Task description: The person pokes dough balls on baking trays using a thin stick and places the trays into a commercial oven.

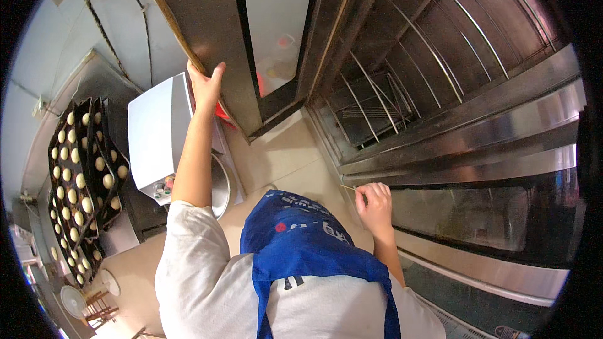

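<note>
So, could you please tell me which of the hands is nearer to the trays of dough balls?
Left. The left hand rests on the open oven door, right of the trays of dough balls. The right hand is farther right, by the oven front.

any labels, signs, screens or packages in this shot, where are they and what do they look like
Apron print: white lettering and a red spot on the blue apron, at the person's chest.
Control panel: small coloured buttons on the lower face of the white machine, under the left hand's arm.
No packages, signs or screens can be made out.
</note>
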The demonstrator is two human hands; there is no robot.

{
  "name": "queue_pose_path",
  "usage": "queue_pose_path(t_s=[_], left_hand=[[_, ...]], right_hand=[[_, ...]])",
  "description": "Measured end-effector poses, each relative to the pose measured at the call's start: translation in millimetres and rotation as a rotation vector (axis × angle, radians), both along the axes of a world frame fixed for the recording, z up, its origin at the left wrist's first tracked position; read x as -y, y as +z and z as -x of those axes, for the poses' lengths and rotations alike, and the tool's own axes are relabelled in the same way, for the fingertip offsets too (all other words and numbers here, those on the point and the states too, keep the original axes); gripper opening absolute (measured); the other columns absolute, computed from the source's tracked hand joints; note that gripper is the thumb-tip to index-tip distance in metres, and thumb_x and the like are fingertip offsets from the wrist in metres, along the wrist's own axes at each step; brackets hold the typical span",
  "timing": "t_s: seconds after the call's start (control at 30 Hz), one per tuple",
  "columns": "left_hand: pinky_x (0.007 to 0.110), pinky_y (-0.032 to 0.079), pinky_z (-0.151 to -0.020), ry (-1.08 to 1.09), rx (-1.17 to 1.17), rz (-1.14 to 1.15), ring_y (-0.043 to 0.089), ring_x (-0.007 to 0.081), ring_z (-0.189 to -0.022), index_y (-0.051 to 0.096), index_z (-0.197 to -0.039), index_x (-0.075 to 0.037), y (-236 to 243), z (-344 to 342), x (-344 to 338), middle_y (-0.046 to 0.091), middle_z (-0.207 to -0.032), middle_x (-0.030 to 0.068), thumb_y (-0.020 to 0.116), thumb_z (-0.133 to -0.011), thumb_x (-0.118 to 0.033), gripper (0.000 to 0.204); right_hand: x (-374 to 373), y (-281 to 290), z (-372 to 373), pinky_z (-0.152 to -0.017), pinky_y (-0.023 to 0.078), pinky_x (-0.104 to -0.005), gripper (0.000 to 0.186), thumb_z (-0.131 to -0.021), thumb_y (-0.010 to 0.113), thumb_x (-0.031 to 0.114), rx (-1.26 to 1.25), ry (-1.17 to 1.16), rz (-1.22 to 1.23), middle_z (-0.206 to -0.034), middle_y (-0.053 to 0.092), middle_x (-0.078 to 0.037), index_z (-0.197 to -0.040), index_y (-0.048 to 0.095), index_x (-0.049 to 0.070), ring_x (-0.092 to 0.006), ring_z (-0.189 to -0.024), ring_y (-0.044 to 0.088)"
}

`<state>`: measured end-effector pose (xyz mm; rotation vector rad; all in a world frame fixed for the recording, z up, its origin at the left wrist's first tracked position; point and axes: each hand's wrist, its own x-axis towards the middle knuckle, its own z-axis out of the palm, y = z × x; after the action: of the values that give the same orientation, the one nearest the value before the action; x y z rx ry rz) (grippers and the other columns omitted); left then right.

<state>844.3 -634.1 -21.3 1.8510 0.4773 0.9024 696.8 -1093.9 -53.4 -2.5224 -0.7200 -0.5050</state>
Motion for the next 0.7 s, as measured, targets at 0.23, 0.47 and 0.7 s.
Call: queue_pose_path(t_s=[0.23,0.47,0.7], left_hand=[[0.039,0.028,-0.109,0.006,0.090,-0.146,0.035,0.0356,-0.131,0.016,-0.144,0.003,-35.0,-25.0,17.8,0.033,-0.141,0.0260,0.071,-0.078,-0.028,0.092],[0.045,0.031,-0.106,0.028,-0.069,-0.444,0.036,0.0378,-0.125,0.040,-0.132,0.001,-51.4,23.5,69.7,0.041,-0.133,0.0237,0.071,-0.074,-0.026,0.071],[0.043,0.040,-0.100,-0.626,-0.662,-0.116,0.051,0.0358,-0.114,0.055,-0.122,-0.012,-117.2,287.8,124.3,0.055,-0.119,0.0190,0.070,-0.078,-0.033,0.051]], right_hand=[[7.4,-27.4,-21.2,-0.070,0.044,-0.0395,0.012,-0.072,0.068,0.007,0.013,0.120,-0.083,-0.079,0.059,-0.007,-0.079,0.059,0.008,-0.0275,-0.076,0.057],[-31.1,-28.3,12.3,-0.071,0.046,-0.0418,0.011,-0.080,0.062,0.004,-0.233,0.088,-0.242,-0.082,0.059,-0.013,-0.091,0.063,0.004,-0.0326,-0.080,0.057],[-94.4,-30.4,93.9,-0.077,0.048,-0.0383,0.011,-0.086,0.056,0.010,-0.532,0.306,-0.041,-0.087,0.062,-0.012,-0.089,0.065,0.005,-0.0300,-0.085,0.060]])
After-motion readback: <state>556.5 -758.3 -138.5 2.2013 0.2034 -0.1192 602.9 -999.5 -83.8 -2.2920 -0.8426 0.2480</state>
